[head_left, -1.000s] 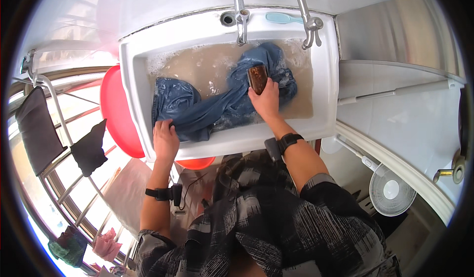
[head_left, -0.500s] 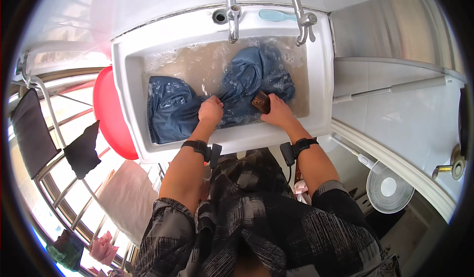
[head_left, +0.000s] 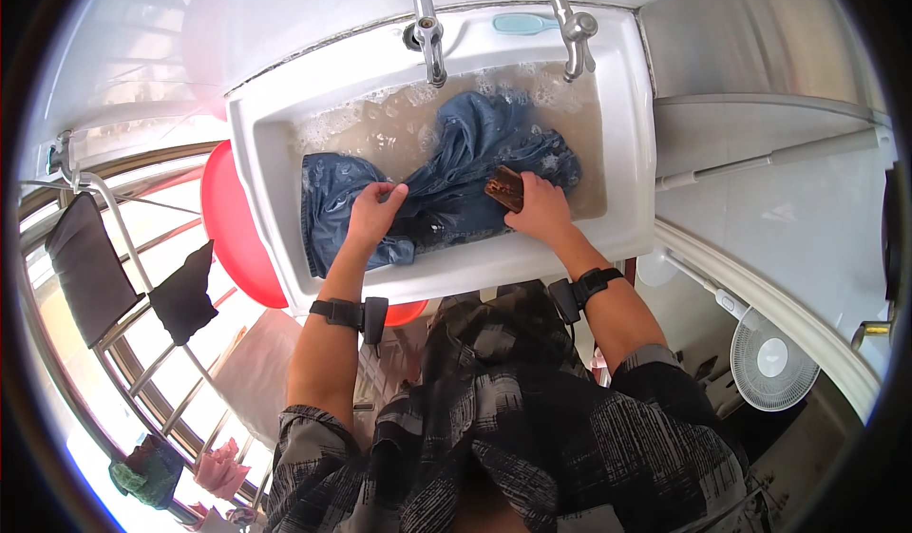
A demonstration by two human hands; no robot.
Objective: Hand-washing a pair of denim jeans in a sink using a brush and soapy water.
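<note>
A blue denim garment (head_left: 475,167) lies soaked and crumpled in cloudy, sudsy water inside the white sink (head_left: 631,153). My left hand (head_left: 376,214) is at the garment's left-hand folds, thumb and fingers closed together on the cloth; the exact grip is partly hidden. In my right hand (head_left: 542,208) is a brown block-shaped scrub brush (head_left: 504,188), held from its right end and tilted over the middle of the garment. My fingers cover part of the brush, and its underside is hidden.
Two metal taps (head_left: 429,44) (head_left: 576,39) reach over the sink's far edge. A light-blue brush (head_left: 523,24) lies on the back ledge. Left of the sink stands a red basin (head_left: 233,229), near a rack with hanging cloths (head_left: 183,293). A white fan (head_left: 774,362) is at lower right.
My left hand has moved left with its fingers at the cloth, and the near folds have shifted. The right hand keeps hold of the scrub brush, now tipped differently. The whole view has shifted slightly.
</note>
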